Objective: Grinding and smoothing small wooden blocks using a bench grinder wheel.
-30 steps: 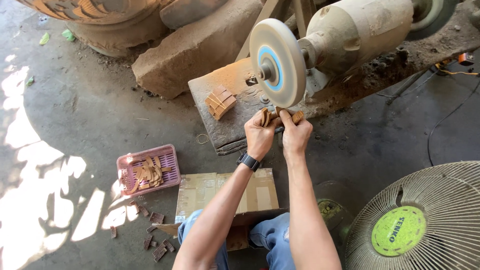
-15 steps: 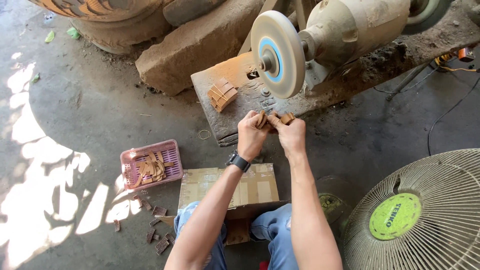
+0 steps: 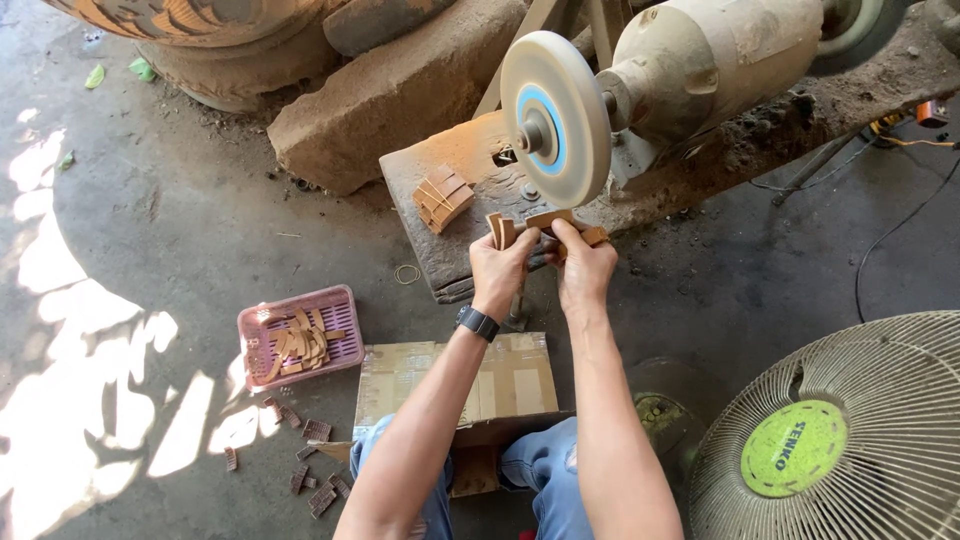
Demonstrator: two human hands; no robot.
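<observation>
Daylight scene, mostly open shade, even and fairly bright. Hard sun patches on the concrete floor [image 3: 150,230] at left, blown out to near white, dappled edges. Soft shadow under the arms and beneath the grinding wheel [image 3: 556,118]. Wheel face is pale with mild glare, no clipping. Focus sharp across the middle; both hands crisp, no motion blur. Slight wide-angle bending at the edges, seen in the fan [image 3: 850,440] at lower right. Colours a bit dusty, low contrast.

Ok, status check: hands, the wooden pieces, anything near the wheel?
Left hand and right hand both gripping small wooden pieces. Pieces just under the grinding wheel; contact unclear. More pieces stacked left of the wheel.
</observation>
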